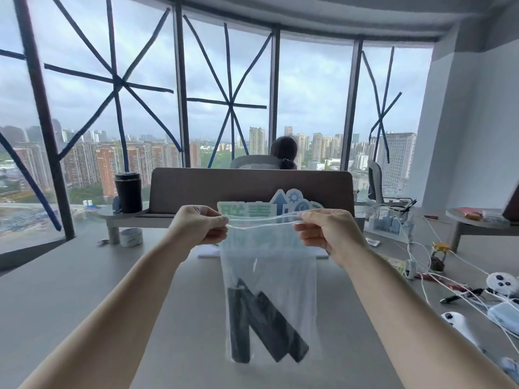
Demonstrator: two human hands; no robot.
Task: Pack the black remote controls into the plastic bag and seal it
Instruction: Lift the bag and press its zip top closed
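A clear plastic bag (280, 265) hangs upright in the air over the grey table (84, 282). Three black remote controls (264, 327) rest at its bottom; one stands upright at the left, two lean to the right. My left hand (200, 224) pinches the bag's top edge at its left end. My right hand (328, 230) pinches the same edge at its right end. The top strip is stretched flat between both hands.
A brown desk divider (196, 186) stands behind the bag, with a green and blue sign (269, 206). A black tumbler (128, 192) and a tape roll (131, 237) are at the left. White cables, a small jar (438, 256) and panda items (502, 283) clutter the right. A person sits beyond the divider.
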